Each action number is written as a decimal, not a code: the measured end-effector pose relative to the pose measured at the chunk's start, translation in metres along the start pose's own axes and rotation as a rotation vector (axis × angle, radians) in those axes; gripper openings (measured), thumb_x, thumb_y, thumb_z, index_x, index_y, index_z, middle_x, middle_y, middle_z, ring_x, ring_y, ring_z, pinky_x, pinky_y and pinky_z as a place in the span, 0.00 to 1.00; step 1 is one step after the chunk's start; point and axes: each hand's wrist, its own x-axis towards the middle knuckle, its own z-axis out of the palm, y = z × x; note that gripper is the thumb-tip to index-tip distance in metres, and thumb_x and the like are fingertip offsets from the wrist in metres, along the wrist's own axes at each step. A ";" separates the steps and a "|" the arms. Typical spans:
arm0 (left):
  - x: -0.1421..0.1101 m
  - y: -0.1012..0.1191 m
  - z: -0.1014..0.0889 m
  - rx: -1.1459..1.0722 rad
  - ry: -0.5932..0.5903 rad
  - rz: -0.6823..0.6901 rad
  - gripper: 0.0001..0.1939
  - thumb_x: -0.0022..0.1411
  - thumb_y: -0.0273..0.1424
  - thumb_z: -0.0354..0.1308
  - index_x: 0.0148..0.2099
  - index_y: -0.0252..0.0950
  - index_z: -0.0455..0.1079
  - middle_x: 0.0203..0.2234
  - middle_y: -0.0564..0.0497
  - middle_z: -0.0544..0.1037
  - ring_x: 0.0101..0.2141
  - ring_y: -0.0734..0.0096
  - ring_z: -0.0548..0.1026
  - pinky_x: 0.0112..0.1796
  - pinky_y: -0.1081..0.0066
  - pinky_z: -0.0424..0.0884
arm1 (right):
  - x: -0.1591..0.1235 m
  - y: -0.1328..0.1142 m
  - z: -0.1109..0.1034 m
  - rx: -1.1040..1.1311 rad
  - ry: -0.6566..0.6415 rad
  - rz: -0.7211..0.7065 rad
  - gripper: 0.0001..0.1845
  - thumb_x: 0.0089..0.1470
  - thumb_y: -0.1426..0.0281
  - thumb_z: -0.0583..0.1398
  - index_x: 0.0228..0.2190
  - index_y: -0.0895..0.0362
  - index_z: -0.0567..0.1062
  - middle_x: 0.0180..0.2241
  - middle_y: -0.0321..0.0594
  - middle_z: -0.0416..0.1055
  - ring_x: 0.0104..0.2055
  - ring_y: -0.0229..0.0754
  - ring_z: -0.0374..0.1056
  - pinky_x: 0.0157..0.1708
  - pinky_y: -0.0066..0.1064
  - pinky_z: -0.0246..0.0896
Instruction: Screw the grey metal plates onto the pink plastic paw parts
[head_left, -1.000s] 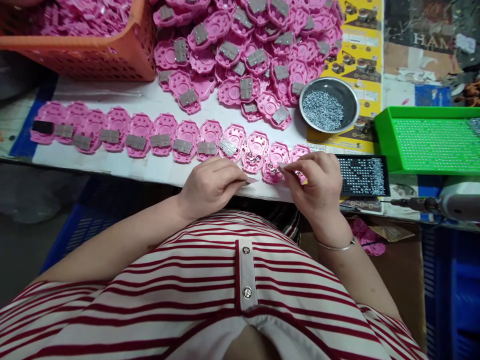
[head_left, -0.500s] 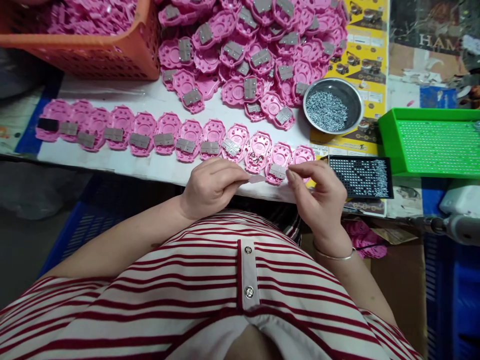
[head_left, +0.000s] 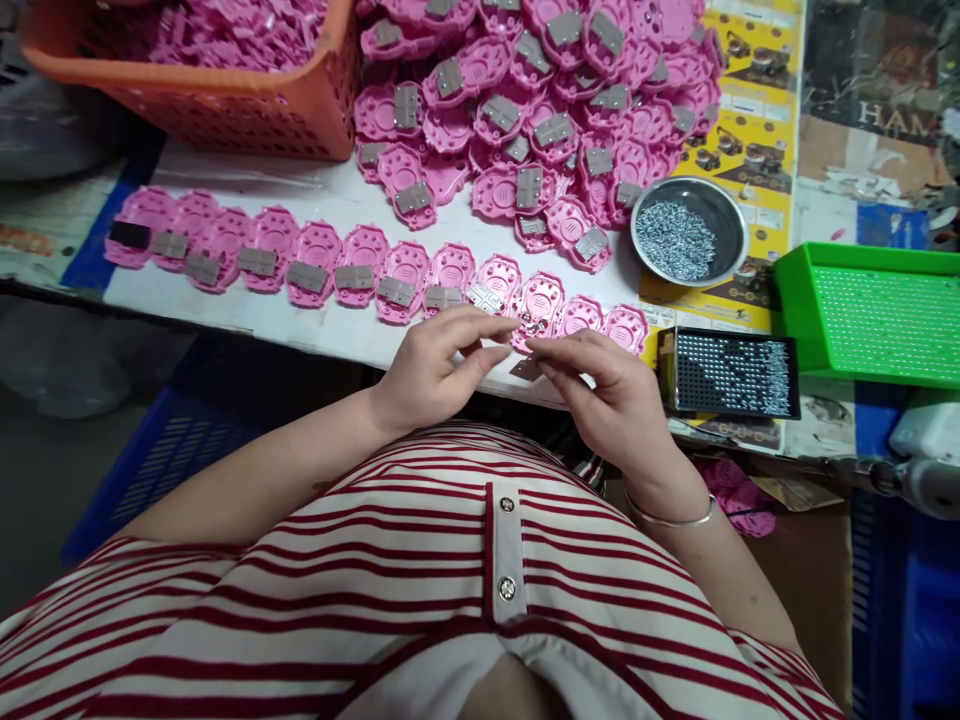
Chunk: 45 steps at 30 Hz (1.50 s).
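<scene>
A small grey metal plate (head_left: 524, 370) is pinched by my right hand (head_left: 611, 405) over the table's front edge. Close to its left, my left hand (head_left: 439, 368) has thumb and forefinger apart with nothing between them. Just beyond the fingertips lies a pink plastic shell (head_left: 544, 292) with small shiny metal pieces in its lower part. The shell to its left (head_left: 501, 272) bears a bright metal plate with a raised pattern. Two shells (head_left: 626, 326) stand at the right end, partly behind my right hand. Farther left, several shells (head_left: 363, 250) in the row carry grey plates.
Behind the row are a heap of pink shells with plates (head_left: 495, 115) and an orange basket (head_left: 217, 80) of pink parts. At right are a metal bowl of screws (head_left: 675, 240), a black screw tray (head_left: 727, 375), a green tray (head_left: 814, 320) and an electric screwdriver (head_left: 926, 485).
A plate seen on or over the second shell from the right is gone from there. My right hand has moved left with a plate; my left fingers have parted and hold none.
</scene>
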 end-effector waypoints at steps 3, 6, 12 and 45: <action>0.003 0.004 0.003 -0.271 -0.112 -0.282 0.07 0.60 0.33 0.62 0.37 0.36 0.80 0.31 0.49 0.82 0.31 0.71 0.78 0.33 0.73 0.72 | 0.004 -0.006 0.004 -0.057 0.027 -0.062 0.15 0.56 0.69 0.63 0.47 0.52 0.76 0.35 0.37 0.77 0.35 0.35 0.71 0.38 0.31 0.68; 0.005 0.004 0.004 -0.460 0.042 -0.491 0.07 0.55 0.33 0.67 0.34 0.35 0.79 0.29 0.51 0.81 0.31 0.71 0.77 0.34 0.73 0.73 | 0.006 -0.007 0.017 0.029 0.063 0.042 0.14 0.53 0.64 0.66 0.42 0.53 0.75 0.34 0.36 0.76 0.32 0.35 0.70 0.33 0.31 0.67; 0.005 0.004 -0.003 -0.619 0.051 -0.494 0.16 0.57 0.43 0.67 0.28 0.35 0.76 0.24 0.53 0.75 0.27 0.74 0.72 0.31 0.74 0.70 | 0.011 -0.008 0.024 0.091 0.081 0.076 0.10 0.57 0.60 0.61 0.31 0.53 0.75 0.30 0.36 0.73 0.31 0.37 0.66 0.34 0.34 0.63; -0.045 -0.018 -0.056 -0.617 0.343 -0.856 0.16 0.49 0.39 0.73 0.36 0.34 0.76 0.26 0.52 0.79 0.23 0.78 0.74 0.26 0.78 0.71 | 0.085 0.040 -0.038 -0.696 -0.109 -0.023 0.12 0.45 0.58 0.69 0.21 0.52 0.79 0.27 0.41 0.71 0.33 0.43 0.65 0.38 0.45 0.62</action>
